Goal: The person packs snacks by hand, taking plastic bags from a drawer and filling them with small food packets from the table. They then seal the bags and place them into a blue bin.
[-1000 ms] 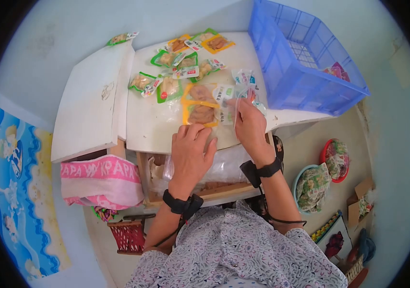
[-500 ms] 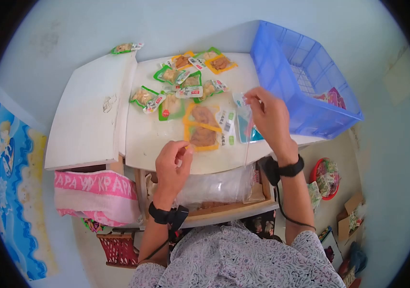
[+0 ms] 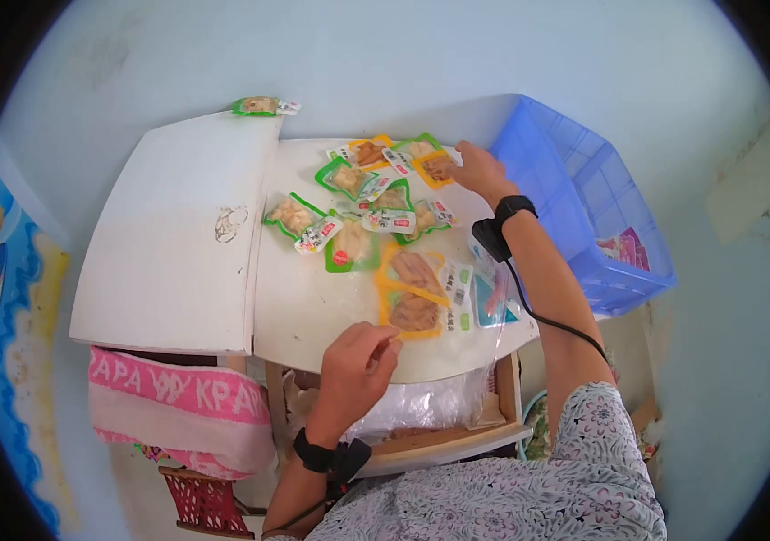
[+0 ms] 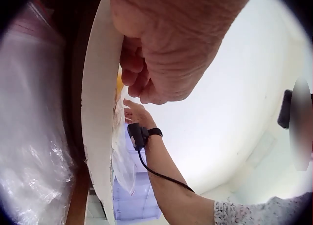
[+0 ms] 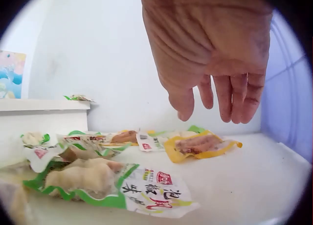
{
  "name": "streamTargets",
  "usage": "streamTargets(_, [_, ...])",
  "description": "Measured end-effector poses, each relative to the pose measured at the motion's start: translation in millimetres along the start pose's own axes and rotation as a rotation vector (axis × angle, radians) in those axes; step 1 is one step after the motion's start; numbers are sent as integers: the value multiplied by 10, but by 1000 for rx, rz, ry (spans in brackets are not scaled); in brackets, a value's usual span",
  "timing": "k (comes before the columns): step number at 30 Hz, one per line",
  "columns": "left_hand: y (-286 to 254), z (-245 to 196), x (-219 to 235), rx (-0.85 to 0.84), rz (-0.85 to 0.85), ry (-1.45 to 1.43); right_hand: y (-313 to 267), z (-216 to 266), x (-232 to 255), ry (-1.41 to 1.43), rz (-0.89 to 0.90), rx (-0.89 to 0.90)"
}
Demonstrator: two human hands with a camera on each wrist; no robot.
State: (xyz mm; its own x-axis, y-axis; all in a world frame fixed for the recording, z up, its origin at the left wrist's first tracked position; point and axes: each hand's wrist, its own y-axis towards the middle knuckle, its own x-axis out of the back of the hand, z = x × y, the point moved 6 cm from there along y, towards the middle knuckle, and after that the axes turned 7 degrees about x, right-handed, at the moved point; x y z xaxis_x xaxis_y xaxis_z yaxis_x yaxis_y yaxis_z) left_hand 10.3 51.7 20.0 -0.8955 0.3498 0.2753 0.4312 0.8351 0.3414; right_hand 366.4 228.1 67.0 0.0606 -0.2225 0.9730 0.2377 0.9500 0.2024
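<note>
My right hand (image 3: 482, 169) reaches to the back of the white table beside a yellow-edged food packet (image 3: 435, 169). In the right wrist view its fingers point down, fairly straight, above that yellow packet (image 5: 200, 146), with a gap between. My left hand (image 3: 358, 361) is at the table's front edge with loosely curled fingers, nothing visible in them. Its fingertips are right by the lower of two overlapping yellow-edged packets (image 3: 415, 313). Right of these lie a teal packet (image 3: 491, 302) and clear plastic. Several green-edged packets (image 3: 349, 243) are scattered behind.
A blue plastic crate (image 3: 574, 207) stands on the right, a pink packet (image 3: 624, 248) inside. Below the tabletop, an open drawer (image 3: 457, 460) holds clear plastic bags (image 3: 421, 401). A raised white panel (image 3: 178, 243) is on the left, above a pink towel (image 3: 178, 406).
My right hand has let go of the clear plastic at the front right and moved to the packets at the back. My left hand has drawn back slightly from the yellow-edged packets.
</note>
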Motion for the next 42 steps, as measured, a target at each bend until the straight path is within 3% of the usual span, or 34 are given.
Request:
streamTargets(4, [6, -13, 12, -29, 12, -1, 148, -51, -174, 48, 85, -98])
streamTargets(12, [14, -32, -23, -68, 5, 95, 249, -224, -442, 200, 133, -102])
streamTargets(16, [27, -70, -30, -85, -1, 122, 96, -152, -336, 168, 52, -55])
streamTargets(19, [4, -35, -47, -75, -6, 130, -18, -117, -164, 199, -135, -32])
streamTargets(22, [-13, -13, -75, -61, -13, 132, -61, -73, 80, 376, -20, 65])
streamTargets(26, [-31, -21, -81, -72, -30, 136, -259, 65, 500, 495, -168, 170])
streamTargets(28, [-47, 2, -73, -19, -4, 97, -470, 142, 695, 668, -276, 272])
streamTargets(32, [-107, 116, -25, 73, -78, -166, -1403, 516, 1151, 1126, -164, 158])
streamTargets(36, [-222, -218, -86, 139, -192, -438, -2285, 699, 937, 1455, -98, 108])
streamTargets(40, [-207, -456, -371, 253, -10, -596, -3029, 895, 450, 1684, -1, -4])
streamTargets(42, [-227, -510, -470, 299, 110, -702, -3250, 939, 312, 1839, -80, -24])
